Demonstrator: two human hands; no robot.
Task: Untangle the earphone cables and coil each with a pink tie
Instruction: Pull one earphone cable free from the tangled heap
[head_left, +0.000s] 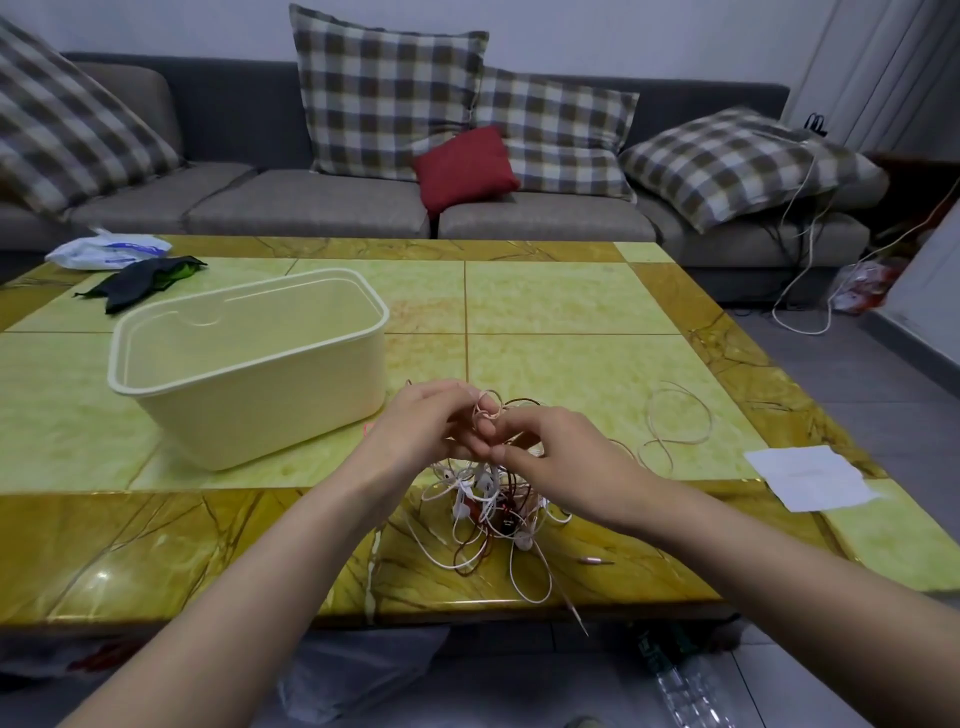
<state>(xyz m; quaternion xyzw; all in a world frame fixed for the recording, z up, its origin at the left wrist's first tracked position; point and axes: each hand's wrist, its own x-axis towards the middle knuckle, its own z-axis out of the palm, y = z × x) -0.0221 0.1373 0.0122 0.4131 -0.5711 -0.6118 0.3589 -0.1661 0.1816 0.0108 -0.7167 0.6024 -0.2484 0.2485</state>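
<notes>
The left hand (415, 423) has its fingers curled close, pinching a pale cable loop (488, 408). The right hand (563, 460), at 4 o'clock of the loop, pinches strands running from it. The tangle of earphone cables (493, 512) lies at 6 o'clock of the fingers on the table (571, 312). The right fingertips are hidden.

The table (571, 291) carries one cream tub (249, 410) toward its left edge, one tangle of earphone cables (488, 506) at its near edge, strands too knotted to count, one loose cable (675, 421) near its right edge, one sheet of paper (810, 475) overhanging that edge, and one plastic bag (104, 249) and one dark cloth (140, 280) at its far left corner. Two hands: left hand (415, 426), right hand (566, 467). Behind stand one sofa (311, 202), four checked cushions (384, 98), one red cushion (462, 166).
</notes>
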